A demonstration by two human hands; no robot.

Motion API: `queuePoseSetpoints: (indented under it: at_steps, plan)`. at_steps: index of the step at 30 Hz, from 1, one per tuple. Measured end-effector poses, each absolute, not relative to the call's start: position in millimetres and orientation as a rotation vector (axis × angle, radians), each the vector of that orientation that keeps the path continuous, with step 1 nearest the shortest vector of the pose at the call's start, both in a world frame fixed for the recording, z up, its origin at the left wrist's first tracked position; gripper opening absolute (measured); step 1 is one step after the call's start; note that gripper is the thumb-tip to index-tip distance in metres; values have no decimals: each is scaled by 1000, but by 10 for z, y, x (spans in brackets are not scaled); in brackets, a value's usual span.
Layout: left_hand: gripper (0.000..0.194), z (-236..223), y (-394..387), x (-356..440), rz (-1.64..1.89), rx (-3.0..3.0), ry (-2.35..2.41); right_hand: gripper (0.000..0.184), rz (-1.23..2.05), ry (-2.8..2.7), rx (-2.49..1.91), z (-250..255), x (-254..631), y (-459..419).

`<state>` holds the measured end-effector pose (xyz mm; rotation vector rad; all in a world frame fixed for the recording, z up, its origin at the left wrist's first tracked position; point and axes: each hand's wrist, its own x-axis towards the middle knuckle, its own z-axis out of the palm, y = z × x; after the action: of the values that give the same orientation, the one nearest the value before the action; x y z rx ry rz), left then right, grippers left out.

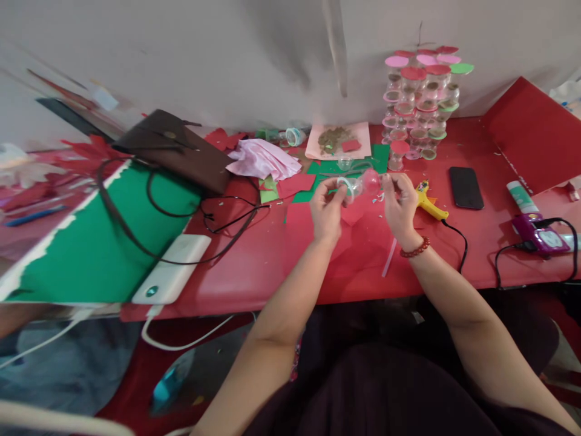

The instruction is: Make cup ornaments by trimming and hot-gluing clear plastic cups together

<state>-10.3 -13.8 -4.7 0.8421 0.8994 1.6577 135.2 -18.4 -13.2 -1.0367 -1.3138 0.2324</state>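
Observation:
My left hand (327, 209) grips a small clear plastic container (356, 189) by its pale-rimmed end, holding it tilted sideways above the red table. A pink disc (371, 181) covers the container's far end, toward the right. Close to that disc, my right hand (400, 203) has its fingers pinched together; what is between them is too small to make out. A yellow glue gun (430, 203) lies just right of my right hand. Beneath my hands are red paper (313, 236) and green paper (380, 156) with scissors (347, 172) on it.
Stacked clear containers with coloured discs (420, 109) stand at the back. A phone (466, 188), a glue stick (521, 197) and a purple power socket (540, 233) lie right. Left are a brown bag (177, 145), glasses (233, 215) and a white power strip (172, 269) with cables.

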Motion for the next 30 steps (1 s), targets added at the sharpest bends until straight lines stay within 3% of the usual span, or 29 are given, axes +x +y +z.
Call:
queuePoseSetpoints:
  at_steps: [3,10,15,19,30]
  plan:
    - [13,-45,-94,-116,1627,767,858,26,400,-1263,-1025,-223,1402,-74]
    - [17,-44,-79,-143,1543,693,825,52,841,-1291,-918,-287,1364,5]
    - [21,-82,-61,-130,1478,670,807,50,1106,-1215,-825,-152,1295,-149]
    - [27,-143,-70,-112,1438,775,795,42,1069,-1207,-782,-154,1247,-193]
    - [39,-163,-94,-135,1454,942,730,44,913,-1300,-784,-221,1155,-253]
